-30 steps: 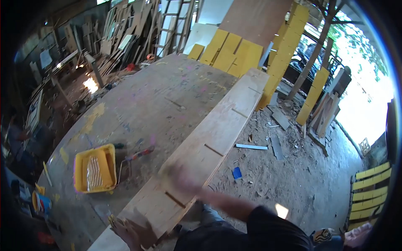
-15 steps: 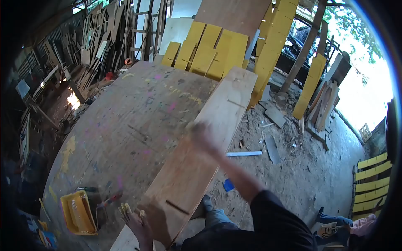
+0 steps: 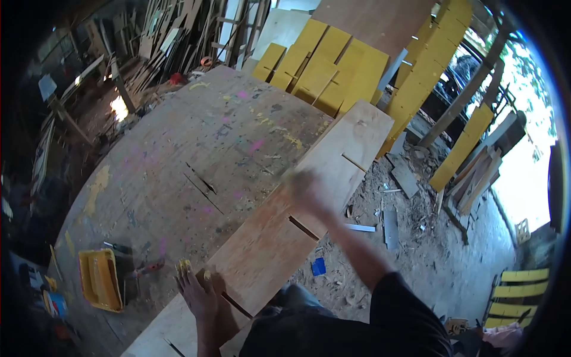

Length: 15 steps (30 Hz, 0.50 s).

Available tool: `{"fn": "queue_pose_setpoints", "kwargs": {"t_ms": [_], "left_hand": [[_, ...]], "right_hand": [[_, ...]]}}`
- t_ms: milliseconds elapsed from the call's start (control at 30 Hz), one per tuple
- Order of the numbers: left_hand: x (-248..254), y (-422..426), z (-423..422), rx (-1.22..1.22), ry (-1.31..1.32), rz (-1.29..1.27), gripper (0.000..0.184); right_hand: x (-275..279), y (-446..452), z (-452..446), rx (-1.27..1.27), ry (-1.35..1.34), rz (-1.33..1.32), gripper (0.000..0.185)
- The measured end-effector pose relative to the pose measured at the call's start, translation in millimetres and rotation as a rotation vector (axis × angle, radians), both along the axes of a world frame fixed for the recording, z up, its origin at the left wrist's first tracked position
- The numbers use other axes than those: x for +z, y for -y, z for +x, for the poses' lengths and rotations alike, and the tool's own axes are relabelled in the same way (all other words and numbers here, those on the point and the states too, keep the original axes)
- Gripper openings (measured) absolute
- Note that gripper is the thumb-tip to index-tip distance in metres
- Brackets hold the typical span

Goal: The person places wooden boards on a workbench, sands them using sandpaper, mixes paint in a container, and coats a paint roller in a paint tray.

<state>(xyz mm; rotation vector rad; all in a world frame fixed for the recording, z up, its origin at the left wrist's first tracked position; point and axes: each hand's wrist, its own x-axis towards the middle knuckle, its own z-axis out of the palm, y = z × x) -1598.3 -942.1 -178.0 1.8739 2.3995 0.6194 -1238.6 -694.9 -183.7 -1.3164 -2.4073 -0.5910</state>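
Observation:
A long plywood board [image 3: 262, 262] with several narrow slots lies slantwise along the near right edge of the paint-spotted table [image 3: 160, 160]. My left hand [image 3: 199, 294] is on the board's left edge beside one slot, its fingers stretched out and the tips stained yellow. Farther up, between two slots, my right hand [image 3: 306, 191] is over the board. Motion smears its fingers, so whether it holds anything is hidden.
A yellow paint tray [image 3: 100, 279] sits at the table's lower left, near a brush [image 3: 148, 269]. Yellow-painted boards [image 3: 327, 68] lean beyond the far edge. Scraps litter the dirt floor [image 3: 369, 256] on the right. A person's pink sleeve [image 3: 502, 334] shows at lower right.
My right hand has moved farther up the board, uncovering a middle slot. My left hand's fingers have straightened along the board's edge. The whole view has shifted slightly.

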Motion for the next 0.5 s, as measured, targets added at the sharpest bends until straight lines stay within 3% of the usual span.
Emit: {"fn": "queue_pose_setpoints", "kwargs": {"t_ms": [33, 133, 167, 267, 300, 400, 467, 500], "left_hand": [[-2.4, 4.0, -0.2, -0.003, -0.004, -0.001, 0.062], [-7.8, 5.8, -3.1, -0.012, -0.033, 0.011, 0.062], [-6.0, 4.9, -1.5, -0.002, -0.038, 0.008, 0.063], [-7.8, 2.0, 3.3, 0.068, -0.054, 0.005, 0.061], [-7.1, 0.0, 8.6, 0.135, -0.032, -0.037, 0.06], [-9.6, -21.0, 40.8, 0.271, -0.003, -0.006, 0.059], [-4.3, -55.8, 58.3, 0.262, 0.021, 0.016, 0.059], [31.6, -83.5, 79.7, 0.251, 0.219, 0.202, 0.062]], "right_hand": [[-17.9, 49.0, -36.0, -0.114, 0.484, 0.441, 0.035], [23.0, 146.4, -86.1, 0.541, -0.07, -0.522, 0.03], [13.3, 136.2, -71.8, 0.522, -0.109, -0.509, 0.031], [-29.1, -20.4, 40.5, -0.02, -0.133, -0.201, 0.036], [-5.3, -72.7, 86.7, -0.1, -0.287, -0.2, 0.037], [26.1, -166.8, 177.4, -0.179, -0.253, -0.069, 0.038], [4.7, -177.9, 185.7, -0.275, -0.087, -0.215, 0.04], [-9.5, -160.0, 170.3, -0.196, 0.015, -0.153, 0.039]]}}
